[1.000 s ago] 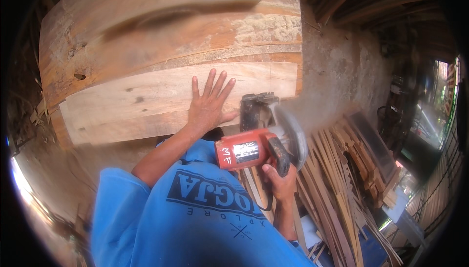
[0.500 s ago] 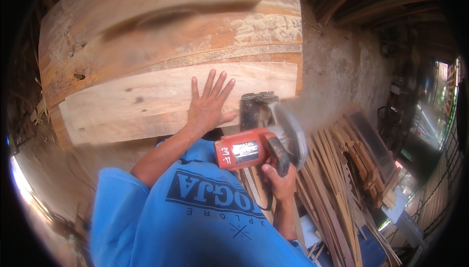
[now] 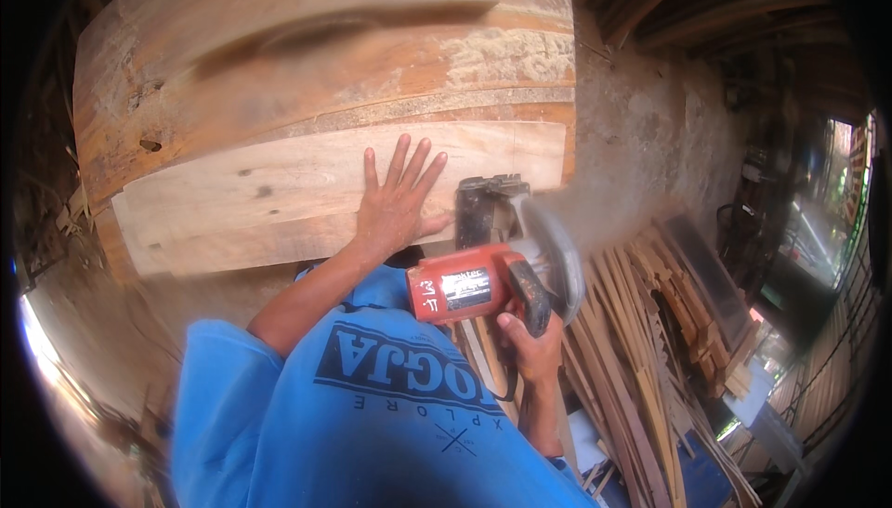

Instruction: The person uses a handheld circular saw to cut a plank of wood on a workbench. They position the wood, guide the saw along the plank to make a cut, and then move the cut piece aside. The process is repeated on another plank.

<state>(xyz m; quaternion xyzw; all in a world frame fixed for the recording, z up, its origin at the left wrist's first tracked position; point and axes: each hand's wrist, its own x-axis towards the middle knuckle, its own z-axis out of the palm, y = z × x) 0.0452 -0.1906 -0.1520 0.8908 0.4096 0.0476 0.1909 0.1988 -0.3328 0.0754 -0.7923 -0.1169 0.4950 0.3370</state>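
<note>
Moved since a second ago: nothing I can see. Circular saw (image 3: 455, 292), red, at the right part of a pale board (image 3: 232, 187): likely heavy, rigid; hold by the black handle (image 3: 531, 298), where the right hand (image 3: 537, 350) is curled. Board: likely stiff, dust-slick; left hand (image 3: 395, 206) flat upon it, fingers spread, gripping nothing. Worktable (image 3: 372, 66) with sawdust (image 3: 511, 54); wall (image 3: 655, 113); wood strips (image 3: 609, 359) piled right.

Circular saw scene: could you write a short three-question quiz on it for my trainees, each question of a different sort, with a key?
1. Multiple choice: what does the right grip hold?
A) a hammer
B) the circular saw
C) a hand plane

2. True or false: the left grip rests with fingers spread on the pale board.

3. Fill in: the long wooden strips lie in the lower ____ part of the picture.

Key: 1. B; 2. True; 3. right.
</note>
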